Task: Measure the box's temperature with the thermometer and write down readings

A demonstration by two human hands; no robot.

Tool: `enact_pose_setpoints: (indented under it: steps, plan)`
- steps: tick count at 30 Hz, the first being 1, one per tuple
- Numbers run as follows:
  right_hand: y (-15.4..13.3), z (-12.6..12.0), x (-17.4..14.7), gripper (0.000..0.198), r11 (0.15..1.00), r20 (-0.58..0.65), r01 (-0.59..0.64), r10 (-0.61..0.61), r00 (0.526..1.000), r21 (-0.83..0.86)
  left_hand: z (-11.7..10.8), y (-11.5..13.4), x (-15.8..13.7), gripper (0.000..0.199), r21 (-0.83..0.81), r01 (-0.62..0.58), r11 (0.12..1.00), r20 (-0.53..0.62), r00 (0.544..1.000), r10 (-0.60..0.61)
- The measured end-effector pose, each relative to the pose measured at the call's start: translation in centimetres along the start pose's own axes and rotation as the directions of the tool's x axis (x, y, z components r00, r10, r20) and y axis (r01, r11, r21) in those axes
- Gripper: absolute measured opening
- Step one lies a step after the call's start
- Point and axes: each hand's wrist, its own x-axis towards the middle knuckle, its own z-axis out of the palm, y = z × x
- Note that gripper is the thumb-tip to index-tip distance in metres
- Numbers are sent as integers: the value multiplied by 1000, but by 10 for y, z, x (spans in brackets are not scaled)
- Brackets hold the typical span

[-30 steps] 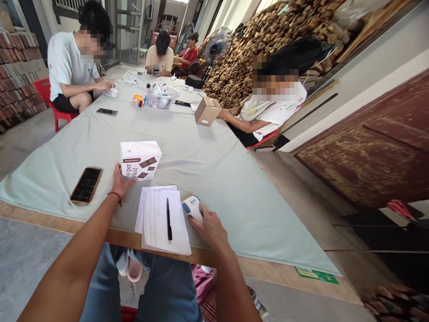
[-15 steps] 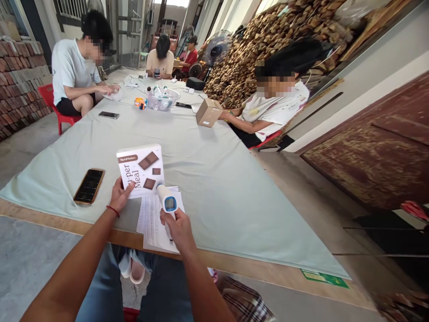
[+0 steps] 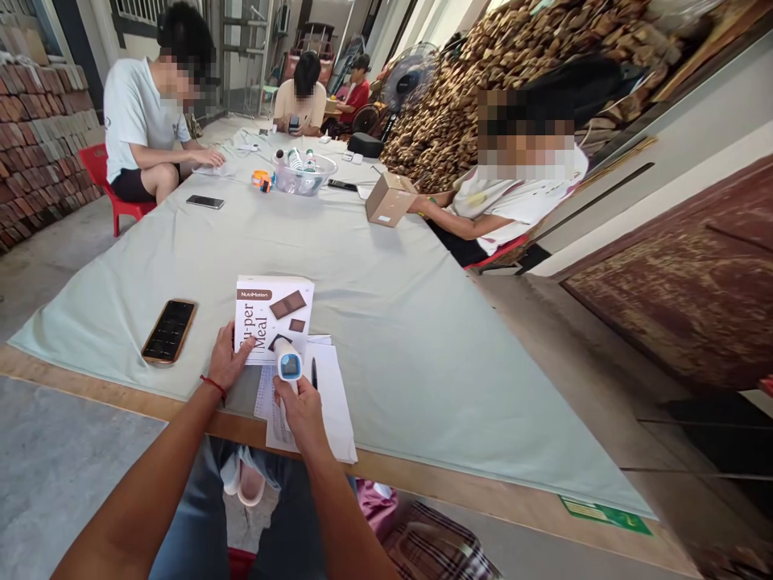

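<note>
My left hand (image 3: 233,354) grips the left side of a white box (image 3: 274,310) printed with brown chocolate pieces and "NutriMotion". In my right hand (image 3: 302,407) is a white infrared thermometer (image 3: 287,360) with a blue-rimmed screen facing me. Its front end overlaps the lower part of the box; whether they touch I cannot tell. Under both lie sheets of paper (image 3: 335,403), some with handwriting, and a dark pen (image 3: 314,373) rests on them. A phone (image 3: 170,331) in a brownish case lies left of my left hand.
A pale green cloth (image 3: 435,379) covers the long table. Farther along are a clear bowl (image 3: 302,179) with bottles, an orange tape-like item (image 3: 262,179), another phone (image 3: 205,201) and a cardboard box (image 3: 390,200) held by a co-worker. Several people sit around; a fan (image 3: 411,76) stands behind.
The white box is now more upright and square to me. The thermometer has shifted left across its lower part, uncovering the pen. My view has turned slightly left.
</note>
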Motion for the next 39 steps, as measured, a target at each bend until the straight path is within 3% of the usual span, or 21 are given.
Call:
enact_pose_setpoints:
  steps: [6,24,39]
  plan:
    - [1,5,-2,37,995,-48,20,-24,999,-96,1,-4,0,36,35,31,999,7,999,-31]
    - [-1,3,-2,38,984,-49,19,-28,998,-175,0,-1,0,35,5,4,1000,6,1000,-4]
    - [-9,-3,-8,29,999,-6,-32,32,999,-20,1,-6,-3,51,-106,53,993,-9,998,-54]
